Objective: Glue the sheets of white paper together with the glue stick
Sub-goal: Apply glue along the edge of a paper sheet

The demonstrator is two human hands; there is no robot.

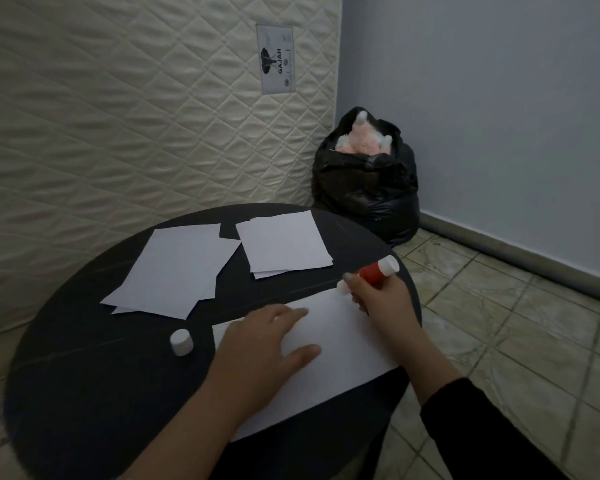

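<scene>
Gripping red glue stick in right hand, left hand flat on sheet; black bag (pink plush inside).

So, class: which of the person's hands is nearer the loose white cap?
Left. The left hand lies just right of the cap; the right hand is farther right, gripping the glue stick.

One counter, round and dark. On it lie three lots of white paper: one sheet at the lower centre, one pile at centre left and one pile at the centre; the sheets within each pile cannot be counted. One glue stick. One cap. Two hands: left hand, right hand. One black bag, right of centre. One mattress.
</scene>
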